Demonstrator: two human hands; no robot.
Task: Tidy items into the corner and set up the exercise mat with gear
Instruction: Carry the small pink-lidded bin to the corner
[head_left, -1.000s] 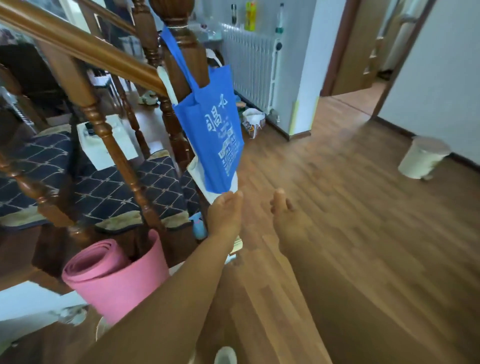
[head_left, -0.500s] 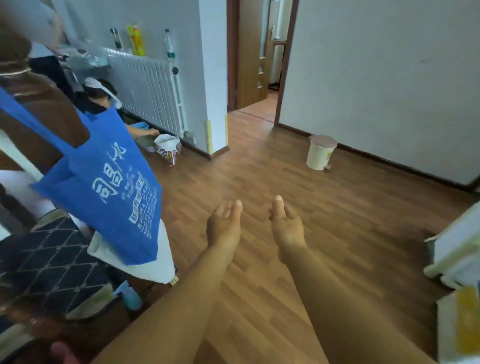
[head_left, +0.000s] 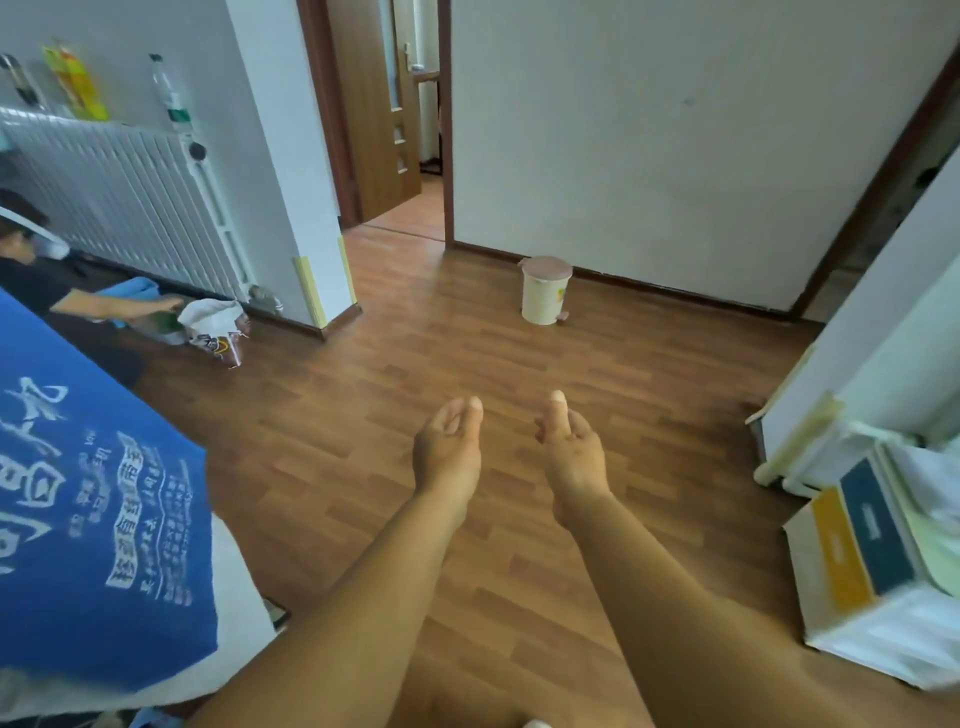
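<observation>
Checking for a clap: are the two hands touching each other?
Apart. The head view shows bare wood floor between the left hand and right hand.

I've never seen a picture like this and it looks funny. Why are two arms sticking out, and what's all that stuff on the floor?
The camera sits on a person's head and looks forward and down, so you see that person's own arms reaching out. The left hand and the right hand are both empty, fingers loosely curled, holding nothing. Below them is a wooden floor. A small bin with a lid stands by the far wall. A blue bag with white writing hangs close on the left. A white radiator is behind it, with bottles on top. Boxes are stacked on the right.
</observation>
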